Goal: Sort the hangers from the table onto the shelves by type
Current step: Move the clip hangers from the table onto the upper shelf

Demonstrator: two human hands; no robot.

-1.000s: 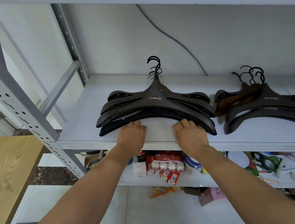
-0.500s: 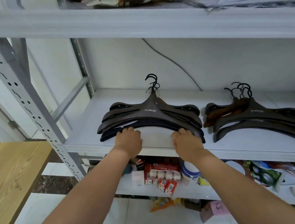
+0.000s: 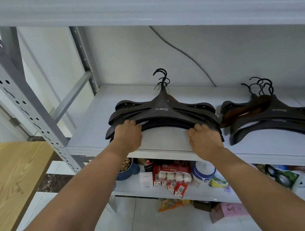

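Stack [image 3: 162, 112]: dark brown, moulded hangers with a smooth matt finish and broad, arched shoulders. They lie flat, one on another and slightly fanned, on the left part of the shelf [image 3: 92, 127]. The top one carries small pale lettering at its neck.
Hooks [image 3: 162, 76]: thin black wire, curved, bunched together and pointing to the far wall.
Left hand [image 3: 129, 136]: palm down on the stack's left shoulder, with the fingers curled in between the hanger arms and gripping them.
Right hand [image 3: 205, 140]: palm down on the stack's right shoulder, at its near inner edge, with the fingers curled over the arms. The thumb is hidden.
Shelf: flat white board with a smooth face, in a grey metal frame.
Right stack [image 3: 285, 118]: hangers of the same dark moulded type, lying flat just beside the first stack, with the hooks far.
Brown hanger [image 3: 245, 111]: glossy reddish wood with a rounded section, lying at the left end of the right stack.
Post [image 3: 4, 85]: grey steel upright with punched slots and holes.
Table [image 3: 9, 174]: pale wood grain, to the near left.
Lower shelf [image 3: 124, 188]: holds a blue bowl [image 3: 127, 170] and a red pack [image 3: 170, 174], among other goods.
Cable [image 3: 182, 52]: thin and dark, running down the far wall.
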